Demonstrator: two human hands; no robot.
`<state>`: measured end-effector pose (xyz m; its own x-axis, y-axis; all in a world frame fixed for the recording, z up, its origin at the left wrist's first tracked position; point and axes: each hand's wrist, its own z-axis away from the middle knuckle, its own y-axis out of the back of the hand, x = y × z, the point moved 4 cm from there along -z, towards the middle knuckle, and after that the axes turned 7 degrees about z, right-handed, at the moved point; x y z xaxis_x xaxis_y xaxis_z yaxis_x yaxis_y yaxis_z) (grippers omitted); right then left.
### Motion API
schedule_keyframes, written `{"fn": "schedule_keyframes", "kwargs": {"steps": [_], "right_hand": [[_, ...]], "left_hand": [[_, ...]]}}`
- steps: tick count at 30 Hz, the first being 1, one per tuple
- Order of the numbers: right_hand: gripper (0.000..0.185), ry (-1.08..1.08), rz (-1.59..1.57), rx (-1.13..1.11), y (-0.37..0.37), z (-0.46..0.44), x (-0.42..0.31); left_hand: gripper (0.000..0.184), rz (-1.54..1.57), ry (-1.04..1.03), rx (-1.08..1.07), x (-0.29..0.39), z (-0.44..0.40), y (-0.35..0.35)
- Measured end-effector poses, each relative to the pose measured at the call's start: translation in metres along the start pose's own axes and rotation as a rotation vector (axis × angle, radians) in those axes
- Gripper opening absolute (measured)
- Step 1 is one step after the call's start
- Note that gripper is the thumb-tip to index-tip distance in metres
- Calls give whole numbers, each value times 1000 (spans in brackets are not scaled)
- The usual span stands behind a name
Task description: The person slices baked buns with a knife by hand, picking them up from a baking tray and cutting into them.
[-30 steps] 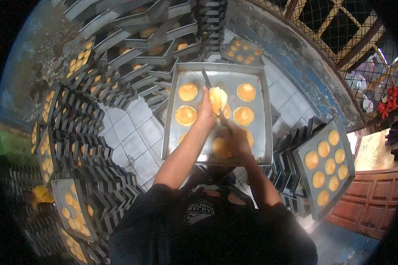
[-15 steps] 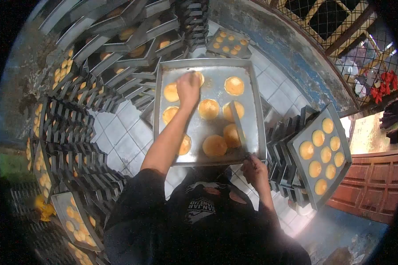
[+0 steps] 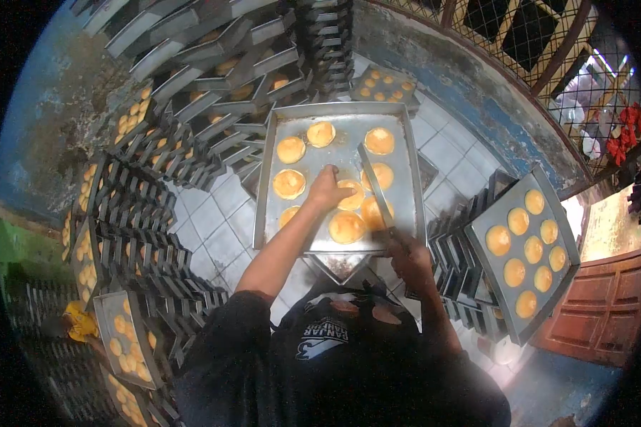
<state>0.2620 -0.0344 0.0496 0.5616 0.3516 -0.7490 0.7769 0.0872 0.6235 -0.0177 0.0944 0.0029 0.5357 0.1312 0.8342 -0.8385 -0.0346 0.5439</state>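
Central round cake (image 3: 350, 194) located on the large metal tray (image 3: 411, 178), about mid-tray and just beside other round cakes, with left rim partly covered by a thumb. Left hand (image 3: 325, 190) found partly open above the tray: index finger extended away from the body, thumb spread sideways onto the cake's edge, grasp of the cake not evident; remaining fingers hard to make out beneath the palm. Right hand (image 3: 409, 257) found closed about the handle of a long flat blade (image 3: 376, 179), near the tray's near right corner; handle largely concealed by the fist, exact finger placement not determinable. Blade seen slanting over two cakes in the right-hand part of the tray, with part of each covered; contact not confirmable. Lower left cake (image 3: 288, 215) partly hidden by the left forearm. Beneath the near rim, corner of another metal piece (image 3: 340, 267) visible, remainder covered. To the right, tilted tray (image 3: 488, 267) with nine cakes, atop a stack. To the left, stacked trays (image 3: 132, 249), many contents cut off by overlapping rims. Beyond the far rim, small-looking tray (image 3: 384, 85) of cakes on the tiled floor (image 3: 221, 220). At far left, person in yellow (image 3: 82, 322), blurred and mostly obscured.
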Motion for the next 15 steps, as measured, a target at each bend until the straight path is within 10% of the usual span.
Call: {"fn": "schedule_keyframes", "kwargs": {"steps": [2, 7, 10, 13, 15], "right_hand": [[17, 265, 144, 117, 9, 7, -11], [31, -400, -111, -312, 24, 8, -29], [31, -97, -20, -201, 20, 14, -12], [35, -303, -264, -205, 30, 13, -30], [38, -355, -415, -202, 19, 12, -27]], "left_hand": [[72, 26, 103, -117, -5, 4, -3], [80, -181, 120, -203, -3, 11, -7], [86, -20, 104, -134, -9, 22, -14], [72, 350, -4, -10, 2, 31, -11], [55, 1247, 176, -10, 33, 48, -1]]}}
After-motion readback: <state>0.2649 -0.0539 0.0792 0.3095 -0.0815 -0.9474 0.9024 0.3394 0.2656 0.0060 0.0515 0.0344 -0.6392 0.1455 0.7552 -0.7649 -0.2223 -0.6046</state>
